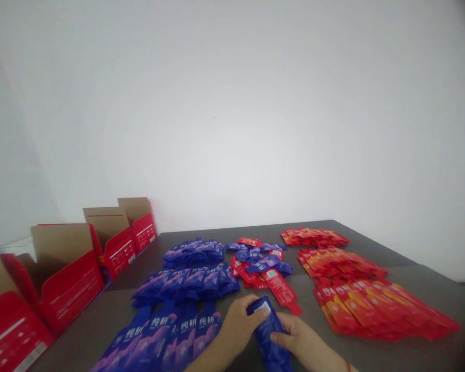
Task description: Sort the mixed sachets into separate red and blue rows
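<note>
A blue pouch (266, 330) with a white label patch is gripped between my two hands near the table's front. My left hand (240, 320) pinches its upper left edge, thumb lying over the front. At its right edge my right hand (294, 336) holds on, thumb pressed across the face. Just left of my hands lie rows of overlapping blue pouches (186, 281), with a nearer row (155, 336) partly behind my left forearm. Beyond my hands is a loose mixed heap of red and blue pouches, with a red pouch (281, 287) lying closest to me.
Rows of red-orange pouches (368, 305) fan out on the right of the dark table (306, 287). Several open red cartons (72, 284) with raised brown flaps line the left edge. A white wall (232, 129) stands behind the table.
</note>
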### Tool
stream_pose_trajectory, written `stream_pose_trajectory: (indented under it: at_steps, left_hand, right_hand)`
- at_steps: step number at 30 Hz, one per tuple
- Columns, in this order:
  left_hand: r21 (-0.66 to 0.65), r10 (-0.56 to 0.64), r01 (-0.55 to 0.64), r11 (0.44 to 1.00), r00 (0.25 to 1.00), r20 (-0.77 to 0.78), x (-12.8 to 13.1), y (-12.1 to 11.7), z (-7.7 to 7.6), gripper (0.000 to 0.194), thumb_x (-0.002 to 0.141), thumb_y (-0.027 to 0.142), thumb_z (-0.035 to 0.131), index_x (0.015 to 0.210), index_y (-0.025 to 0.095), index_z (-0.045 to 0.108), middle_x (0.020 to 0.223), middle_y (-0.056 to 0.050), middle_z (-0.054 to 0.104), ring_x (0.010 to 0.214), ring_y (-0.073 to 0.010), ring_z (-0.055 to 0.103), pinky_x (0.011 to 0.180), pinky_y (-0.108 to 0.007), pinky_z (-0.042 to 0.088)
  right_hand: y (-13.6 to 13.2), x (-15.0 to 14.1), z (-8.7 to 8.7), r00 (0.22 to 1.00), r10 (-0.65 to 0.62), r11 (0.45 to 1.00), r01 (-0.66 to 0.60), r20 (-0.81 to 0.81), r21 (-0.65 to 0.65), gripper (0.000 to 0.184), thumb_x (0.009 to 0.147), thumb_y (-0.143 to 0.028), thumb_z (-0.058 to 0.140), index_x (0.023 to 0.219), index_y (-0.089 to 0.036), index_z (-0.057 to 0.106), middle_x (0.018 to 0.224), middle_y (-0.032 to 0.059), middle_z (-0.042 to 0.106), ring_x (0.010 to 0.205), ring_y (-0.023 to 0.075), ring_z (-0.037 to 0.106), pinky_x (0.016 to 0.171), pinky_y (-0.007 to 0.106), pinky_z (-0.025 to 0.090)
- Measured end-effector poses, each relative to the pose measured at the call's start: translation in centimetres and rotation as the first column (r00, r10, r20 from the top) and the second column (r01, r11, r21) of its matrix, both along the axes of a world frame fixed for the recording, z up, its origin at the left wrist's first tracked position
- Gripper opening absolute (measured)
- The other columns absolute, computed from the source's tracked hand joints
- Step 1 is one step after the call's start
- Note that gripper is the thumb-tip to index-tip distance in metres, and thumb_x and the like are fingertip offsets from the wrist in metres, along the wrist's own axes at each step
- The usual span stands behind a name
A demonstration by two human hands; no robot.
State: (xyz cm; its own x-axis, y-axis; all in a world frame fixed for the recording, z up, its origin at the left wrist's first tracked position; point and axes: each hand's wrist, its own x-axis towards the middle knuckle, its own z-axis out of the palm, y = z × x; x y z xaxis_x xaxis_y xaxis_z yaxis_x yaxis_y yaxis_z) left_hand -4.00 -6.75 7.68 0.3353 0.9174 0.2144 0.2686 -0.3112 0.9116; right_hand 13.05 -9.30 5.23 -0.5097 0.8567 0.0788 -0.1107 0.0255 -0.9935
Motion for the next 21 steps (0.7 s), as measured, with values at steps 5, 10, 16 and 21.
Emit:
stream_pose_trajectory:
  at_steps: [5, 10, 16, 21]
  left_hand:
    - [-0.061, 0.054, -0.05, 0.997, 0.996, 0.069, -0.5, 0.2, 0.3, 0.034, 0.077, 0.045, 0.055, 0.063, 0.015, 0.059, 0.058, 0.005, 0.043, 0.057, -0.0108, 0.037, 0.054, -0.023, 0.029]
    - [-0.087, 0.035, -0.028, 0.996, 0.996, 0.087, -0.8, 0.1, 0.8, 0.032, 0.077, 0.043, 0.057, 0.065, 0.014, 0.061, 0.059, 0.004, 0.047, 0.058, -0.011, 0.039, 0.054, -0.022, 0.031]
    - [-0.062, -0.076, 0.073, 0.995, 0.996, -0.037, -0.9, -3.0, 3.5, 0.026, 0.078, 0.031, 0.055, 0.089, 0.016, 0.073, 0.08, 0.0, 0.07, 0.075, -0.0182, 0.059, 0.071, -0.025, 0.045]
    - [0.218, -0.032, 0.106, 0.97, 0.947, -0.319, -6.7, -5.2, 6.7, 0.039, 0.085, 0.018, 0.044, 0.115, 0.028, 0.066, 0.114, 0.001, 0.068, 0.104, -0.0173, 0.062, 0.095, -0.027, 0.043]
  right_hand:
    - [-0.5, 0.4, -0.2, 0.992, 0.075, 0.991, -0.063, 0.103, -0.117, 0.041, 0.058, -0.048, 0.077, 0.076, -0.015, 0.063, 0.064, -0.0015, 0.06, 0.054, 0.0099, 0.052, 0.057, 0.021, 0.042]
    - [-0.6, 0.6, -0.5, 0.975, 0.053, 0.988, -0.02, 0.215, -0.156, 0.047, 0.059, -0.059, 0.07, 0.07, -0.014, 0.061, 0.058, 0.0013, 0.06, 0.048, 0.0103, 0.053, 0.05, 0.021, 0.041]
    - [0.2, 0.4, -2.5, 0.906, -0.067, 0.995, 0.032, 0.417, 0.092, 0.025, 0.073, -0.04, 0.059, 0.08, -0.016, 0.065, 0.07, 0.0011, 0.065, 0.053, 0.0121, 0.056, 0.055, 0.023, 0.046]
    - [0.6, 1.9, -2.5, 0.771, -0.332, 0.886, 0.056, 0.544, 0.46, 0.029, 0.089, -0.035, 0.042, 0.094, -0.021, 0.067, 0.085, 0.0051, 0.07, 0.077, 0.0184, 0.065, 0.071, 0.028, 0.051]
